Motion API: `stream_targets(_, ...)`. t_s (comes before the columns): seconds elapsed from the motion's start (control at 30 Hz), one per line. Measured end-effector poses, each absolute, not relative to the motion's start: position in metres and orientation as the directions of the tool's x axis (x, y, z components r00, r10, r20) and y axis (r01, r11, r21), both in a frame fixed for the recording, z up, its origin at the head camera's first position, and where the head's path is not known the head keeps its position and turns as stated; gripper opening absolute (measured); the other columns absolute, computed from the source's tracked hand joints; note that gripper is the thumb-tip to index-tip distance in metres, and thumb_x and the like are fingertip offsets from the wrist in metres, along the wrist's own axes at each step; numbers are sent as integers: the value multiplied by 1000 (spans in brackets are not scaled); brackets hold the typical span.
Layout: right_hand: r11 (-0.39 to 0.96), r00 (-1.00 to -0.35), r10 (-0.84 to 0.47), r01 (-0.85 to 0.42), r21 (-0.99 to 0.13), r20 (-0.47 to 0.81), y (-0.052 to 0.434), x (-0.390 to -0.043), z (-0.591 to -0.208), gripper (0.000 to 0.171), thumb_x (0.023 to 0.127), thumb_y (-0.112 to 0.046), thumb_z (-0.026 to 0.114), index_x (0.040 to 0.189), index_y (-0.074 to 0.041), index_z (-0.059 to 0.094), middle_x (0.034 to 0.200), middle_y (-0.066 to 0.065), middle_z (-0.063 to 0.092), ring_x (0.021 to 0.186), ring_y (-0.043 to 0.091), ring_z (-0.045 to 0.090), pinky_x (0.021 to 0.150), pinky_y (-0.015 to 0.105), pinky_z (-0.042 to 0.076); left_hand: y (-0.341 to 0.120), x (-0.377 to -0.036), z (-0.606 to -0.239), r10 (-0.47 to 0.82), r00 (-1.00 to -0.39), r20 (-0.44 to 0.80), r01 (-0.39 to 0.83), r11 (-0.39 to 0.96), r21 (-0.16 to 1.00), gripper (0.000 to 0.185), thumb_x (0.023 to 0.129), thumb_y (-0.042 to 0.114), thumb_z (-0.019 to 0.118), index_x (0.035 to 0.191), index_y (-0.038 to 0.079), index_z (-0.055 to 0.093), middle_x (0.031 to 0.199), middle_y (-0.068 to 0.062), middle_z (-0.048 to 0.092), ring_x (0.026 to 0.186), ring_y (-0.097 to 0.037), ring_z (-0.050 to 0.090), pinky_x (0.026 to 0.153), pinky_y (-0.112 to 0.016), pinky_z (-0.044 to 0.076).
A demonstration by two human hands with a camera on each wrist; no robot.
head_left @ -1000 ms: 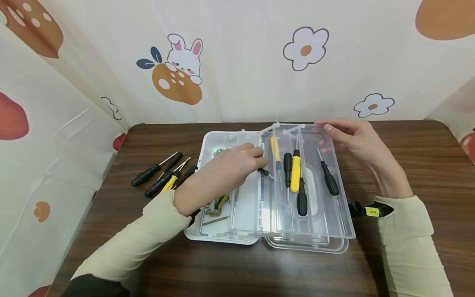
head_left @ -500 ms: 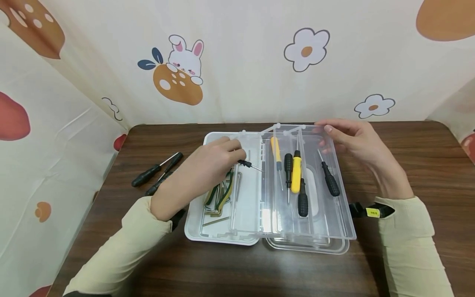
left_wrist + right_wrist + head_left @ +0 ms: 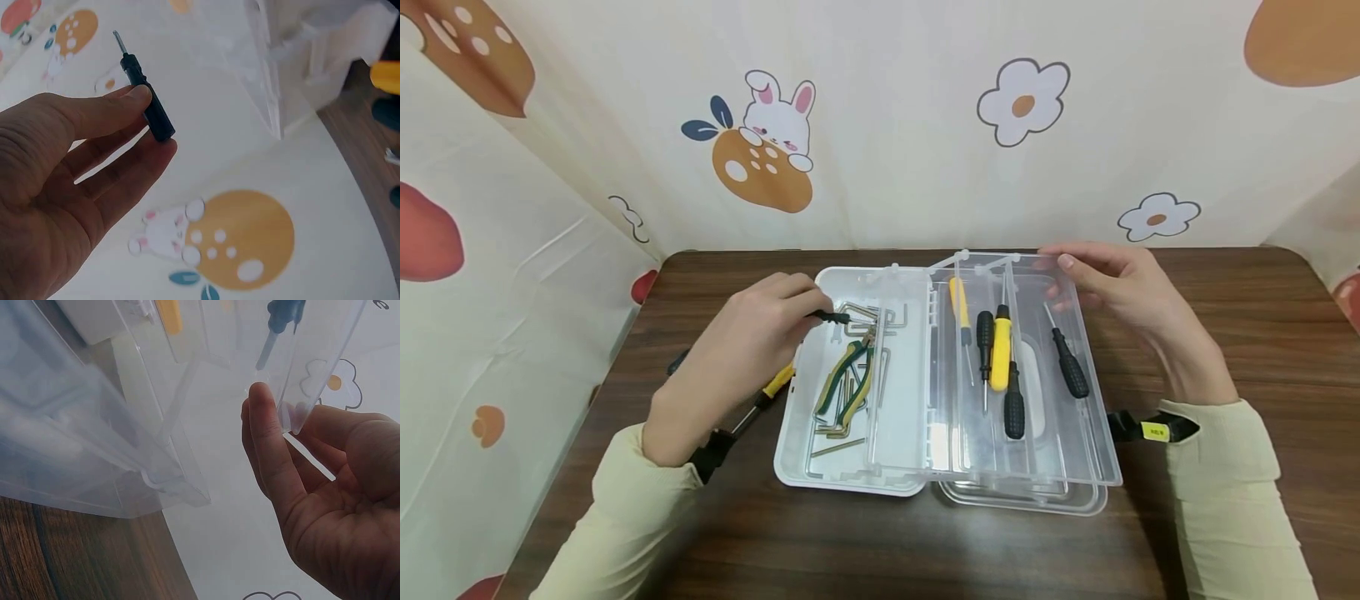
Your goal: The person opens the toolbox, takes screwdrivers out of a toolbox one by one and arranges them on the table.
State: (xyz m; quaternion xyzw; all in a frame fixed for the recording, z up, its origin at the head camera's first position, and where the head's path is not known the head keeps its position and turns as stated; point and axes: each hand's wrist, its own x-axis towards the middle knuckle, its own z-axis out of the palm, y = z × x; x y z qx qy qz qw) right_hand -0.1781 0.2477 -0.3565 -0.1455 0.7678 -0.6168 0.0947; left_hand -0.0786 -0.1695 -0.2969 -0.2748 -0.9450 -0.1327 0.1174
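Observation:
My left hand (image 3: 808,308) pinches a small black screwdriver (image 3: 832,317) between thumb and fingers over the far left corner of the white box (image 3: 790,467). The left wrist view shows that screwdriver (image 3: 147,106) tip up in my left hand (image 3: 153,125). My right hand (image 3: 1063,267) grips the far right corner of the clear tray (image 3: 1097,450), which sits raised over the box's right half. In the right wrist view my right hand (image 3: 281,409) pinches the tray's edge (image 3: 312,375). Several yellow and black screwdrivers (image 3: 1000,354) lie in the tray.
Green-handled pliers (image 3: 846,383) and several hex keys (image 3: 880,317) lie in the white box. A yellow-and-black screwdriver (image 3: 771,387) lies on the brown table (image 3: 1262,333) left of the box, partly under my left arm. Patterned cloth walls (image 3: 887,125) close in the back and sides.
My left hand has drawn back leftwards from the tray to the box's far left corner, carrying the small black screwdriver. The right hand and tray have stayed put.

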Motion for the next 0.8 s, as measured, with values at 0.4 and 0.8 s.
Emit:
stream_targets(0.4,247,-943,-331,-108,-963,21,248,-177,-356,32,105,-18,63,135,-6,68,114,-8,77,85,10,75,75,32,65,-214,-67,-305,334,-867,369,428,879,211,21,86,-6,79,102,6,75,100,-8,73,90,-26,69,75,-47,61)
stream_targets(0.8,289,-948,-318,-107,-951,10,248,-175,-357,36,106,-23,62,137,-6,67,113,-11,76,86,9,75,76,30,65,-257,-56,-328,151,-927,344,244,938,245,16,86,-2,80,99,4,74,93,-11,70,77,-25,66,67,-42,51)
